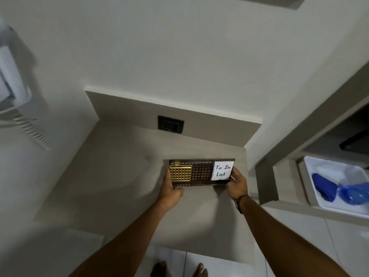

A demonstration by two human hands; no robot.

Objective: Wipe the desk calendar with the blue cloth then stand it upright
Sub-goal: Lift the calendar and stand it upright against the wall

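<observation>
The desk calendar [200,173] is a dark brown board with a gold date grid on its left and a white "To Do List" note on its right. It is held over the beige desk [123,176], its face toward me. My left hand [172,188] grips its lower left corner and my right hand [237,184] grips its right end. Whether its base touches the desk I cannot tell. A blue cloth [322,186] lies in a white tray [327,166] at the far right, away from both hands.
A black wall socket [170,124] sits on the desk's back panel behind the calendar. A blue plastic item [354,193] lies beside the cloth in the tray. A white wall phone with a coiled cord [32,128] hangs at the left. My bare feet show below the desk edge.
</observation>
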